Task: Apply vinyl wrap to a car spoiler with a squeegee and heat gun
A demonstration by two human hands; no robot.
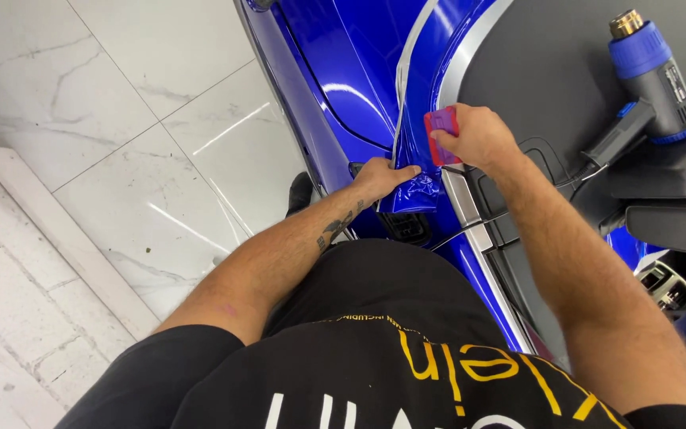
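A: Status on the blue film [416, 191]?

B: Glossy, laid smooth over most of the vehicle panel [335, 71]. The lower edge by the dark vent [406, 226] is still crinkled and loose, so I'd judge the flat area done and the edge left.

A: Hands?

B: Left hand [379, 179]: fingers pinched on the film's loose corner, just above the vent. Right hand [478, 137]: fingers closed on a red flat squeegee [441, 135], pressed on the film beside the grey trim strip [470, 214].

A: Anything else?

B: Blue heat gun [651, 79], metal nozzle, resting on the black matte seat [549, 71], well right of the squeegee. White marble floor [105, 119] left of the panel.

Heat gun [653, 79] blocks right; tiled floor [121, 119] open left.
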